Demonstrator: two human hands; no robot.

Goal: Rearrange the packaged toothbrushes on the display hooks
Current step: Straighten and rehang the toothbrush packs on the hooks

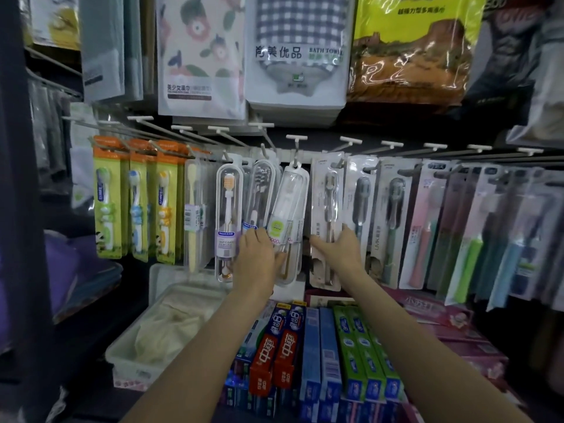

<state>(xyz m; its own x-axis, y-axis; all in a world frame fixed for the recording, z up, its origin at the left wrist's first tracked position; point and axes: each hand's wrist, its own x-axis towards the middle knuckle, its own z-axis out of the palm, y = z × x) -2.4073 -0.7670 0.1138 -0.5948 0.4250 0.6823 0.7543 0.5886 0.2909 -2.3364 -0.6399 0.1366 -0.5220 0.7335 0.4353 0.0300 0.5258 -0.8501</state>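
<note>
Left arm: bare from the lower picture edge up to the wrist, no sleeve in view.
Right arm: bare along the whole visible forearm, likewise without a sleeve.
Left hand point(256, 254): bare, no glove; no ring, watch or band shows on the visible back of the hand or wrist.
Right hand point(338, 248): bare, no glove; wrist plain, nothing worn on it.
Fingers point(248, 236): short and uncovered; nails too small and blurred to tell.
Markings: none can be made out on either forearm.
</note>
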